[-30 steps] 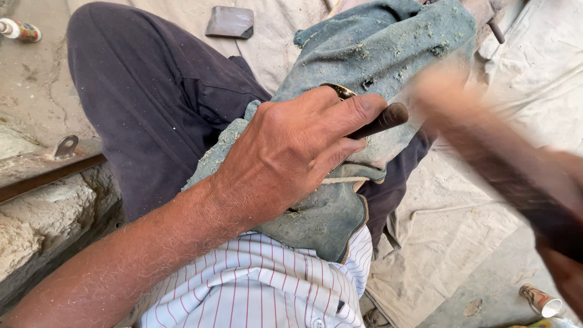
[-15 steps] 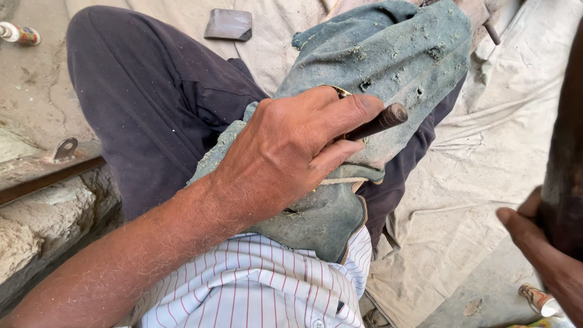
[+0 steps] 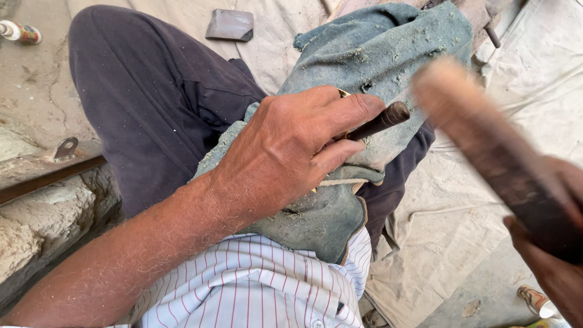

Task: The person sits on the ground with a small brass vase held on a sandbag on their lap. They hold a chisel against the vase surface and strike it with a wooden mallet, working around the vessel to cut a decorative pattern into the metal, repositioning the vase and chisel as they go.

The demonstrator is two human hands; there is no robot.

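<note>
On your lap: left hand [image 3: 291, 158], fingers closed round a dark chisel [image 3: 379, 123] over dusty green cloth [image 3: 388, 54]; right hand [image 3: 555, 267] grips a blurred wooden mallet [image 3: 486, 146].

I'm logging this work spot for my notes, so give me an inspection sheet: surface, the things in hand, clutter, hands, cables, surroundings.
Surface: pale cloth sheet spread on the ground; dusty grey-green cloth over the person's lap.
Things in hand: dark chisel, its end sticking out of the fist; wooden mallet, blurred by motion.
Clutter: flat grey stone on the sheet; small bottle at top left; another small container at bottom right.
Hands: left hand closed on the chisel; right hand grips the mallet.
Cables: nothing seen.
Surroundings: rough stone block with a metal bar on the left.
</note>
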